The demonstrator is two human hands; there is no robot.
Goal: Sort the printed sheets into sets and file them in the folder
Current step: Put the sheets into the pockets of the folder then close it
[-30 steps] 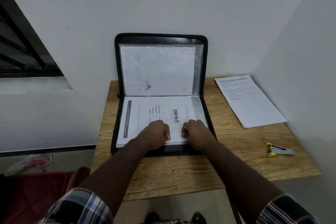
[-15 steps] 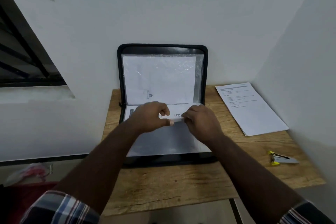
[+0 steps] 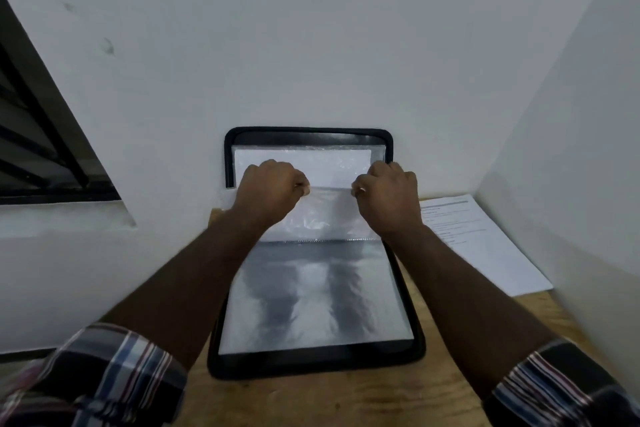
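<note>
Two hands grip one clear plastic sleeve page (image 3: 323, 210) by its free edge, lifted partway over the spine of the black zip-edged display folder (image 3: 313, 362); my left hand (image 3: 268, 189) pinches that edge near its left end and my right hand (image 3: 388, 198) pinches it near the right, fingers curled on both; I cannot tell whether a sheet sits inside the lifted sleeve. The folder lies open on a light wooden table (image 3: 346, 402); its upper half leans against the white wall (image 3: 311, 45) and shows a filled sleeve with a white sheet (image 3: 301, 158) behind my hands; its lower half lies flat, topped by a glossy sleeve (image 3: 315, 302) that looks empty and carries the reflection of my forearms. A stack of white printed sheets (image 3: 485, 243) waits on the table just right of the folder, near the side wall, apart from both hands; it appears unfiled. Plaid shirt cuffs (image 3: 104, 374) frame the bottom corners; a dark barred window (image 3: 38, 135) sits at far left.

I judge this a page turn towards the next free pocket. Risks from here: the slick film could slip from either pinch and flop back; pulling unevenly could crease the sleeve or strain it at the spine; pressure on the leaning half could make it slide down the wall.
</note>
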